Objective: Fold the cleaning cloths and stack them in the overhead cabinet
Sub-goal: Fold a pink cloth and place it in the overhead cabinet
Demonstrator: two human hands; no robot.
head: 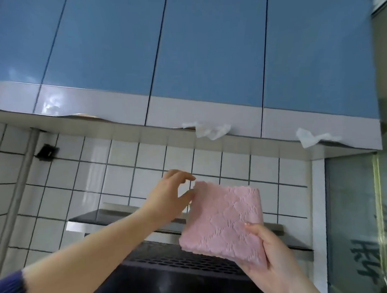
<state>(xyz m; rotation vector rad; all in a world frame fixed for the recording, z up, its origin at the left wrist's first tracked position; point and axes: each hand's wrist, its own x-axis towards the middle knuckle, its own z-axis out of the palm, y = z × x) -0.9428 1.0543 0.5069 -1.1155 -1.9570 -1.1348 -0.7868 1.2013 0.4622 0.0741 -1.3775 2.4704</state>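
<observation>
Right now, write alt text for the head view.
A person's right hand holds up a folded pink cloth while the left hand touches its top left corner. Above are closed blue cabinet doors with white paper scraps at their lower edge, over a white tiled wall.

Single head cam, tilted up from below at blue overhead cabinet doors [206, 47], close range; tiled wall [123, 175] mid-frame. No 2nd view.
</observation>
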